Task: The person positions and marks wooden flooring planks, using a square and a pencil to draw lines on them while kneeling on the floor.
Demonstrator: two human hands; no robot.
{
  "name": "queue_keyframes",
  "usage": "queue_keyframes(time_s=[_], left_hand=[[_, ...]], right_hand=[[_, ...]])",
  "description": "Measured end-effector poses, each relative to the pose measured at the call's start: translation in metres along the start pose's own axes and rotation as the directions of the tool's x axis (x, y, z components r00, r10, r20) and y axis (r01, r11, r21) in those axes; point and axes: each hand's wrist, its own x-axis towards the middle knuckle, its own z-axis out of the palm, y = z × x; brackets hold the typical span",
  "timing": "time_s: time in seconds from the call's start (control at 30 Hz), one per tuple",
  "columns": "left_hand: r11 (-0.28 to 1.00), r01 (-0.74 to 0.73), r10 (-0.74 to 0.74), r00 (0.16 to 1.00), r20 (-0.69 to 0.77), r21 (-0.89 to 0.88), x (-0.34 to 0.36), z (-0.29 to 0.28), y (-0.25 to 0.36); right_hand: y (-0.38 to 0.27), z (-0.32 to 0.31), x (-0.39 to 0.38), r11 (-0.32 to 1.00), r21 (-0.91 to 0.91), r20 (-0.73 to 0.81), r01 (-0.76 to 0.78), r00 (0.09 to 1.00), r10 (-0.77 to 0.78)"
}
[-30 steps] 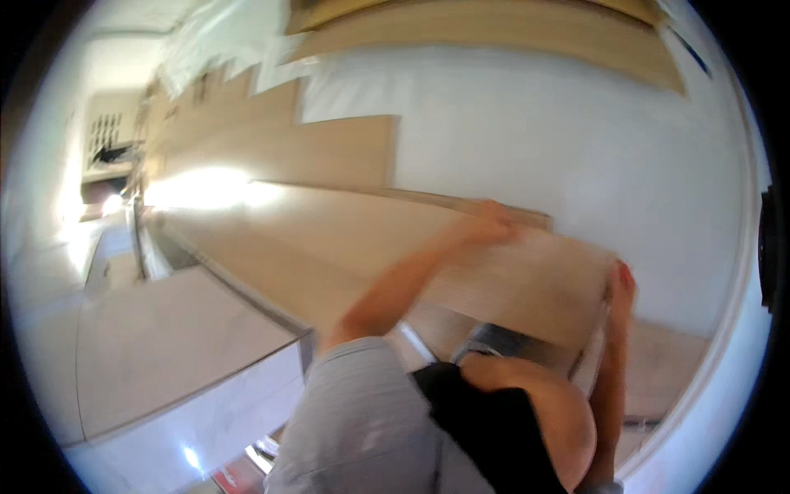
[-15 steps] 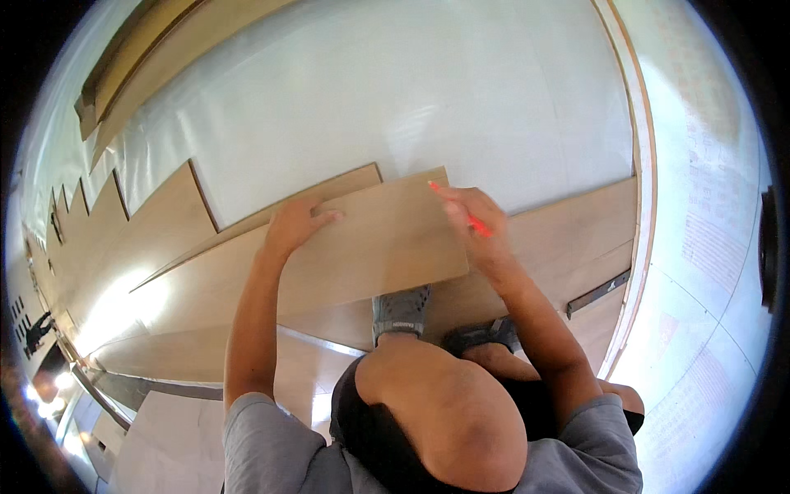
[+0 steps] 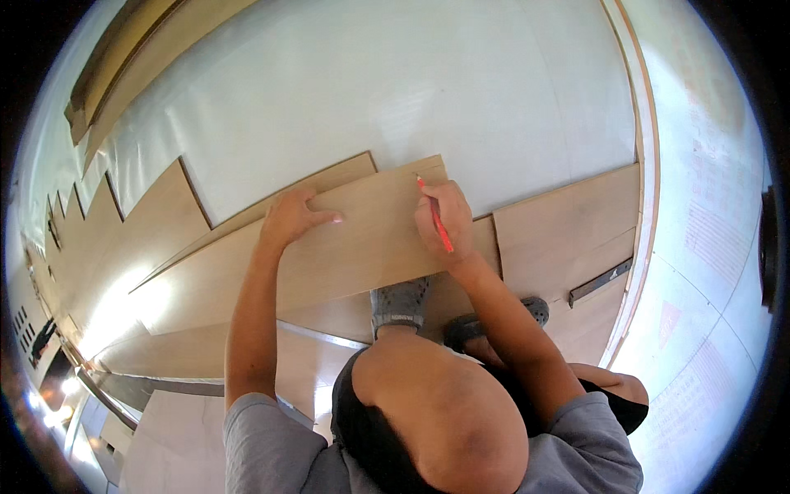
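A loose wood-look floor plank (image 3: 362, 235) lies slanted across the laid floor in front of me. My left hand (image 3: 288, 219) grips it at the far edge, with the thumb stretched along the top face. In my right hand (image 3: 447, 221) is a red pencil (image 3: 442, 230), its tip down at the plank's top face close to the right end. The side of that hand rests on the board. Beyond the loose plank, part of another plank (image 3: 350, 170) shows.
Laid planks (image 3: 568, 218) run to the right wall strip (image 3: 648, 165), with stepped ends at left. Grey-white underlay sheeting (image 3: 395, 90) spreads beyond. A dark metal bar (image 3: 601, 282) lies at right. Long boards (image 3: 136, 62) are stacked far left. My shoe (image 3: 399, 303) is by the plank's near edge.
My right hand has moved left and down onto the plank, bringing the pencil tip to its surface. A short line shows near the plank's end. The left hand stays at the far edge.
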Motion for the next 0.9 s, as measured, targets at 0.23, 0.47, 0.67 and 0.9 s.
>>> queue_keyframes(time_s=[0.23,0.47,0.67,0.9], left_hand=[[0.999,0.020,-0.020,1.000,-0.003,0.026,0.002,0.001,-0.002],[0.999,0.027,-0.027,1.000,0.007,-0.017,0.003,0.004,-0.005],[1.000,0.013,-0.013,1.000,-0.029,-0.025,0.001,0.009,-0.002],[0.994,0.004,-0.010,0.999,-0.049,-0.111,-0.002,0.013,-0.014]], right_hand=[[0.002,0.006,0.001,1.000,-0.005,-0.016,0.015,1.000,-0.015],[-0.003,0.007,-0.001,0.999,-0.005,-0.024,-0.045,0.999,0.045],[0.003,-0.001,-0.005,0.991,0.020,0.052,-0.131,0.990,0.130],[0.035,-0.018,-0.022,0.946,-0.324,-0.009,-0.004,1.000,0.001]])
